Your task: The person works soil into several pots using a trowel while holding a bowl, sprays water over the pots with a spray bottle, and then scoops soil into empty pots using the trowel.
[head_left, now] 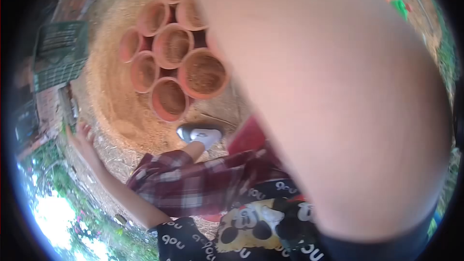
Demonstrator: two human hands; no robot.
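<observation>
My left hand (84,137) is stretched out at the left, small and a little blurred. Its fingers look apart, with nothing visible held in them. My right arm crosses the view very close to the camera, and the right hand itself is out of sight beyond the top edge. Several round terracotta pots (169,99) stand packed together on the ground, open ends up, ahead of my seated body. Brown soil or dusty clay shows inside them. The arm hides part of the group on its right side. My left hand is apart from the pots.
A green plastic crate (60,50) stands at the far left near bricks. My shoe (200,133) rests just before the pots. Part of a red seat (247,135) shows beside my leg. A bright green object (399,7) lies at the upper right. Sandy ground surrounds the pots.
</observation>
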